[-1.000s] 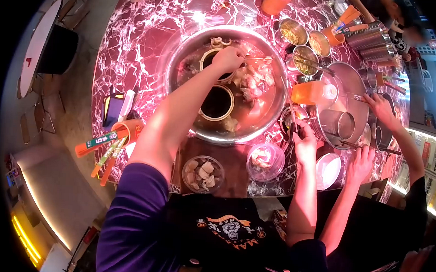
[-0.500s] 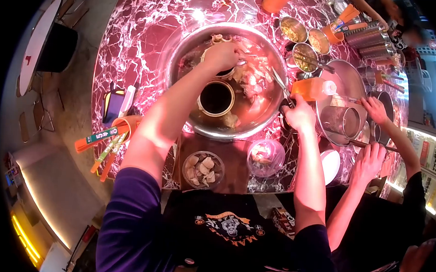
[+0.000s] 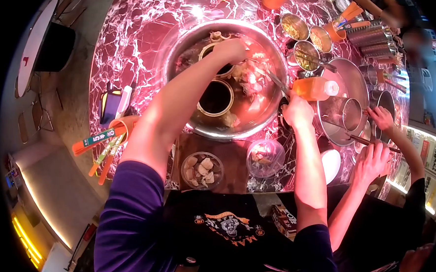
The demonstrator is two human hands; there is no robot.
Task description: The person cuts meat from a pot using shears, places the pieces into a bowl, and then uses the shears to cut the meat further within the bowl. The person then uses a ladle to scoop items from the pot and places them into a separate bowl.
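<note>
A large round metal basin [image 3: 273,114] holds brownish broth with pale pieces of meat [image 3: 250,81] in it. Two round pots [image 3: 216,97] with dark liquid stand inside. My left hand [image 3: 231,51] is closed above the upper pot; something thin and shiny shows by its fingertips, too small to name. At the basin's right rim, my right hand [image 3: 298,110] grips scissors [image 3: 278,83] by their black handle, the blades pointing at the meat. Close to my body are a clear tub of cut chunks [image 3: 202,170] and another clear plastic tub [image 3: 265,158].
An orange bottle [image 3: 313,88] and a wide steel pan [image 3: 340,68] are right of the basin. A co-worker's hands [image 3: 373,163] hold a strainer and a utensil there. Small metal bowls [image 3: 293,26] stand behind. An orange cup [image 3: 128,126] of utensils stands left.
My left hand has moved slightly right over the basin. The scissor blades have come closer together near the meat. The co-worker's strainer has shifted up and right.
</note>
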